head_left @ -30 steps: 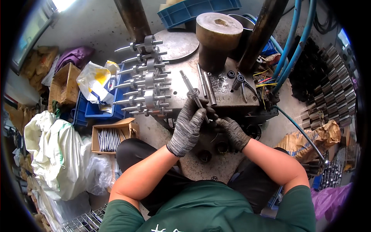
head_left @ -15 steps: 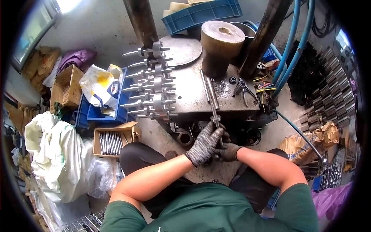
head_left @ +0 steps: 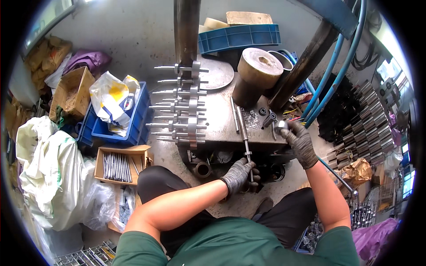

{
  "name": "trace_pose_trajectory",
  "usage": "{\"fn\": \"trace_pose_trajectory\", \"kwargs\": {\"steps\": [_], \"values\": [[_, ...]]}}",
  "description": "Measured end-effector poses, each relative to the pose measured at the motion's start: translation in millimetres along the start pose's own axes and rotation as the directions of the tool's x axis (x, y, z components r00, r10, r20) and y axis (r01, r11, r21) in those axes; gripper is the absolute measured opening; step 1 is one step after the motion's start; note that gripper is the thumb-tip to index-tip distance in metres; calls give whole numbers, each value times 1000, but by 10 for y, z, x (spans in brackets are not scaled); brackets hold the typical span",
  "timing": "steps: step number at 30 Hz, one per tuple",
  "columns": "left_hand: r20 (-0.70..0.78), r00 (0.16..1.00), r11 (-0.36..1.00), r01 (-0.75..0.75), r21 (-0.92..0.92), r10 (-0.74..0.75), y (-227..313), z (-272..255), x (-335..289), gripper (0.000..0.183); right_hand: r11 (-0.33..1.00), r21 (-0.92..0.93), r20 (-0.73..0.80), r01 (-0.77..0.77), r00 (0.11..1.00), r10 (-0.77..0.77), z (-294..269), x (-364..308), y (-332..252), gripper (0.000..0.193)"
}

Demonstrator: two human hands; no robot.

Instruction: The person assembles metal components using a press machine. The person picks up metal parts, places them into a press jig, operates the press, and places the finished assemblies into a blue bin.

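My left hand (head_left: 238, 175), in a grey knit glove, is closed around a slim metal shaft (head_left: 246, 146) at the table's front edge. A small collar sits on the shaft just above the fingers. Beyond it lies a thicker metal rod (head_left: 241, 120); I cannot tell whether the two touch. My right hand (head_left: 302, 145), also gloved, is raised over the table's right front corner. Its thumb and fingers pinch a round grey metal part (head_left: 281, 127), partly covered by the fingers. Close by are dark-centred bearings (head_left: 269, 119) and scattered small metal rings (head_left: 251, 119).
Shafts with round metal discs (head_left: 193, 103) line the metal table's (head_left: 222, 128) left side. A thick cylinder (head_left: 259, 66) and a slanted post (head_left: 306, 64) stand behind. Blue hoses (head_left: 330, 82) hang at right. A carton of rods (head_left: 119, 166) and a blue crate (head_left: 141, 116) are at left.
My right hand has left the shaft beside my left hand and moved up and right, and now holds the round metal part. My left hand still grips the shaft, slightly lower. The view has shifted.
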State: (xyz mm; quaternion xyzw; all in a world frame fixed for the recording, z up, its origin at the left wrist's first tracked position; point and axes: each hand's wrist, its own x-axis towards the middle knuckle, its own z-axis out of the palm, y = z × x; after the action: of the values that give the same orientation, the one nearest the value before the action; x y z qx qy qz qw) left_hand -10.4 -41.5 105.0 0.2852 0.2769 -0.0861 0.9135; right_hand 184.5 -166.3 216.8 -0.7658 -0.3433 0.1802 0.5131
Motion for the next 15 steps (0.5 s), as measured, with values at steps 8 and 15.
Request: {"fn": "trace_pose_trajectory", "kwargs": {"steps": [8, 15], "values": [[23, 995, 995, -98, -2, 98, 44, -119, 221, 21, 651, -538, -190, 536, 675, -713, 185, 993, -1104, 27], [23, 993, 987, -118, 108, 116, 82, -180, 252, 24, 518, -672, 45, 529, 727, -685, 213, 1186, -1005, 22]]}}
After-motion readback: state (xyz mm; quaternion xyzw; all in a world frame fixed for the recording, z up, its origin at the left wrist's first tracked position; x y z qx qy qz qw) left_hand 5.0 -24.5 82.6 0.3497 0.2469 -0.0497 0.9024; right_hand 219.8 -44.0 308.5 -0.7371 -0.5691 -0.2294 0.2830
